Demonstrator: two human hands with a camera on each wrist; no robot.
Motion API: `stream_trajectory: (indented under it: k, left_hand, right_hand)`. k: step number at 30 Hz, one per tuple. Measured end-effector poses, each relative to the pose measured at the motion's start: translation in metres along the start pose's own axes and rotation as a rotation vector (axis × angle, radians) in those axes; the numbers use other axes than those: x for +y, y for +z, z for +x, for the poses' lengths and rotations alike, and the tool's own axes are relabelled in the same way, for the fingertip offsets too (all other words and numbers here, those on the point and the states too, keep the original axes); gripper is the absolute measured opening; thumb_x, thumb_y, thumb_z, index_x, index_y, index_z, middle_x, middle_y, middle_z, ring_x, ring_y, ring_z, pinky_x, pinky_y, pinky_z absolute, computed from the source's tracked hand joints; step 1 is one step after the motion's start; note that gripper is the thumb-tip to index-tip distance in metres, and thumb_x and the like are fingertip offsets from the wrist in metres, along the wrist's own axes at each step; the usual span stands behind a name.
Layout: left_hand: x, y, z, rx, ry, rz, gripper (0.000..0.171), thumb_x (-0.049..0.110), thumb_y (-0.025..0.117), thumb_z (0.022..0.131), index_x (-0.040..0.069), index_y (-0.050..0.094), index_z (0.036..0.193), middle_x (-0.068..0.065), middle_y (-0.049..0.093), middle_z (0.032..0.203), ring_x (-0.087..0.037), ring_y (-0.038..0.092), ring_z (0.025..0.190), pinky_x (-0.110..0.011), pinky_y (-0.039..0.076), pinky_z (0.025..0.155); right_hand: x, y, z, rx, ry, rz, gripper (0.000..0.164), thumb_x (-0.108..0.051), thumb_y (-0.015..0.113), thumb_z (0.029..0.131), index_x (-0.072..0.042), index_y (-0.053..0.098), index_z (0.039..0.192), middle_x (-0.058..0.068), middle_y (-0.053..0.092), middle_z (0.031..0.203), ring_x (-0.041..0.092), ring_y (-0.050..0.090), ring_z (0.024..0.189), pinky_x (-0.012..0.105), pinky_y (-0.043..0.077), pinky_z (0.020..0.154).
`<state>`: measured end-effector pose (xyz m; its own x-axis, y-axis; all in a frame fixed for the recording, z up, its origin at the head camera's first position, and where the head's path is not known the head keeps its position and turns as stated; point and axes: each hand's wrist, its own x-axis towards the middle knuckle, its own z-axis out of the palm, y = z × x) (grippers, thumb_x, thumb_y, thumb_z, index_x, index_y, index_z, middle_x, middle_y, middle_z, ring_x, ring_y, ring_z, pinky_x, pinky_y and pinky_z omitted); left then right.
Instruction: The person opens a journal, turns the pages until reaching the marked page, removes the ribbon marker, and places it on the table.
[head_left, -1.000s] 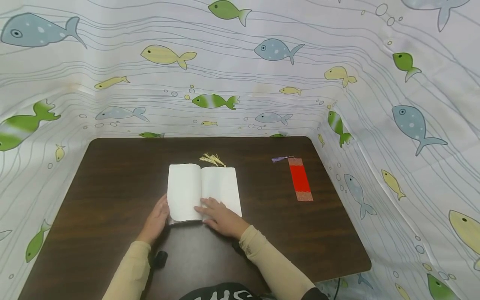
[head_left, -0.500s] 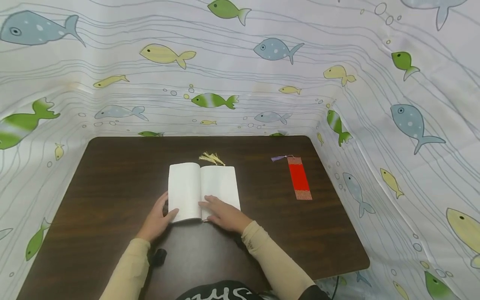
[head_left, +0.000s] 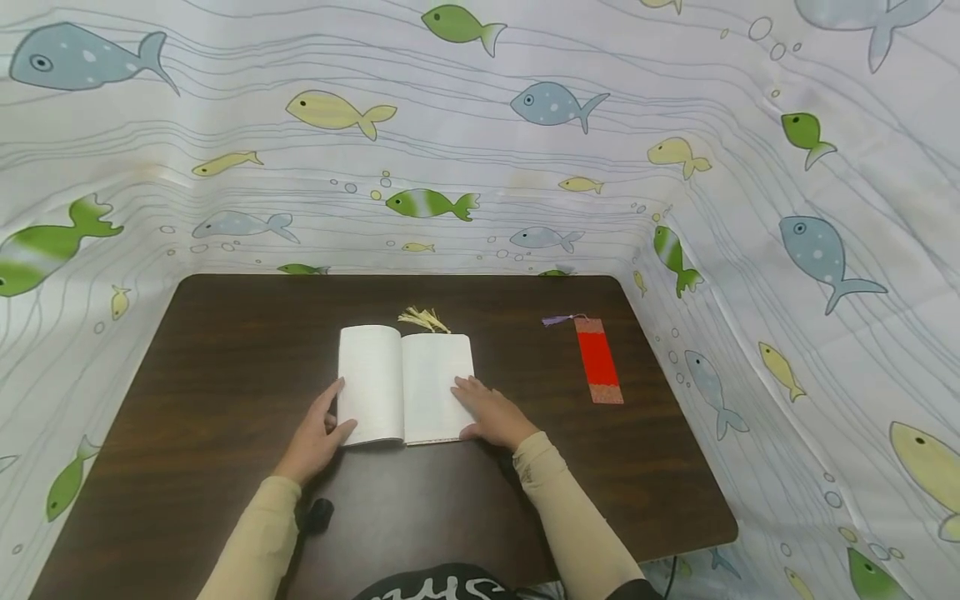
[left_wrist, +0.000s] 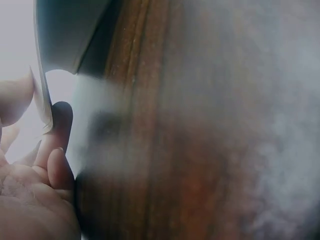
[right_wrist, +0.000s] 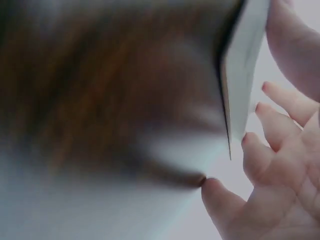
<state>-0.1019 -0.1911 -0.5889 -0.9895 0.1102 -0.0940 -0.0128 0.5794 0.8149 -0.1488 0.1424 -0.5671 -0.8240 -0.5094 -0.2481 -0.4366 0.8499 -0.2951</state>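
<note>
An open notebook (head_left: 370,379) with white pages lies on the dark wooden table. My left hand (head_left: 311,437) holds its left edge, thumb on the page and fingers at the side; the left wrist view shows a finger (left_wrist: 60,127) behind the page edge. On the right page's outer edge rests my right hand (head_left: 495,412), its fingers fairly straight and spread. In the right wrist view the right thumb (right_wrist: 295,50) is over the page, with fingertips close to the notebook's side. A pale yellow tassel (head_left: 424,318) sticks out beyond the notebook's top edge.
A red bookmark (head_left: 597,362) with a purple tassel (head_left: 557,320) lies on the right of the table (head_left: 247,358). Fish-patterned white cloth (head_left: 465,142) surrounds the table at the back and sides. A black strap piece (head_left: 320,517) sits by the left wrist.
The right hand has slid from the middle of the notebook to the right page's outer edge. The left thumb has come onto the left page's lower corner.
</note>
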Motion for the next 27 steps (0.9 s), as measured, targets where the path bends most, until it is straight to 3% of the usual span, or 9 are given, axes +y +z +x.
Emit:
stream_trajectory:
  k: [5, 10, 15, 27]
  left_hand:
    - [-0.0006, -0.0004, -0.0006, 0.001, 0.02, 0.014, 0.068, 0.034, 0.057, 0.097, 0.021, 0.022, 0.155, -0.014, 0.025, 0.157, -0.033, 0.051, 0.106, -0.051, 0.044, 0.089]
    - [-0.0008, -0.0018, -0.0024, -0.008, 0.0, 0.025, 0.07, 0.041, 0.056, 0.096, 0.024, 0.021, 0.155, -0.017, 0.034, 0.15, -0.034, 0.051, 0.109, -0.056, 0.044, 0.091]
    - [-0.0006, -0.0022, -0.0036, -0.011, -0.014, 0.021, 0.07, 0.045, 0.056, 0.095, 0.026, 0.023, 0.154, -0.017, 0.037, 0.147, -0.036, 0.052, 0.111, -0.058, 0.043, 0.092]
    - [-0.0006, 0.0, -0.0042, -0.004, -0.004, 0.026, 0.07, 0.042, 0.056, 0.096, 0.024, 0.022, 0.154, -0.018, 0.04, 0.144, -0.035, 0.052, 0.108, -0.058, 0.043, 0.092]
  right_hand:
    - [0.0032, -0.0055, -0.0035, 0.03, 0.012, 0.075, 0.086, -0.025, 0.078, 0.081, -0.023, 0.03, 0.152, -0.007, 0.024, 0.159, 0.015, 0.026, 0.145, 0.04, 0.03, 0.115]
    - [0.0014, -0.0076, -0.0029, 0.082, -0.02, 0.011, 0.079, -0.025, 0.079, 0.079, -0.019, 0.04, 0.148, -0.004, 0.033, 0.156, 0.016, 0.033, 0.142, 0.035, 0.034, 0.112]
    - [0.0022, -0.0081, -0.0012, 0.101, -0.043, -0.054, 0.074, -0.028, 0.078, 0.081, -0.019, 0.044, 0.146, -0.003, 0.037, 0.154, 0.016, 0.036, 0.141, 0.036, 0.036, 0.111]
    - [0.0024, -0.0037, 0.0057, 0.213, -0.01, -0.013, 0.051, -0.03, 0.073, 0.086, -0.019, 0.059, 0.134, -0.003, 0.048, 0.147, 0.017, 0.044, 0.136, 0.039, 0.04, 0.108]
